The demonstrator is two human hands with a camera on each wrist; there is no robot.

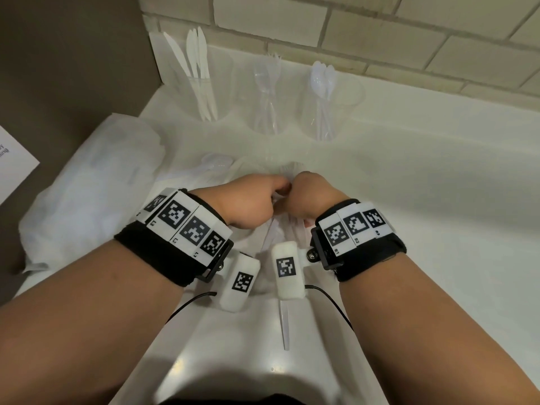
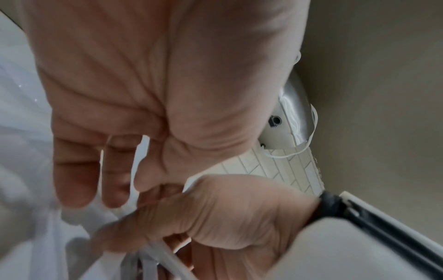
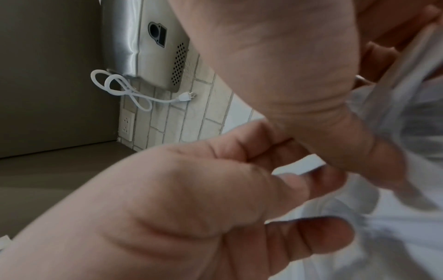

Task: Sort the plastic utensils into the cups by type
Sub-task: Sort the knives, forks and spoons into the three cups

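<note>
Three clear cups stand at the back of the white counter [image 1: 423,200]: the left cup [image 1: 201,92] holds white knives, the middle cup [image 1: 267,106] clear forks, the right cup [image 1: 325,109] spoons. Loose utensils [image 1: 222,165] lie just beyond my hands. My hands meet mid-counter. My right hand [image 1: 311,194] grips a bundle of utensil handles [image 2: 155,259]. My left hand [image 1: 263,197] pinches the end of one white utensil [image 3: 302,164] between thumb and forefinger. A clear handle [image 1: 284,325] pokes out below my right wrist; what holds it is hidden.
A crumpled white plastic bag [image 1: 87,194] lies on the counter's left side. A sheet of paper [image 1: 14,162] sits on the brown surface further left. A brick wall [image 1: 380,33] backs the cups. A metal wall unit [image 3: 148,47] with a white cord hangs above.
</note>
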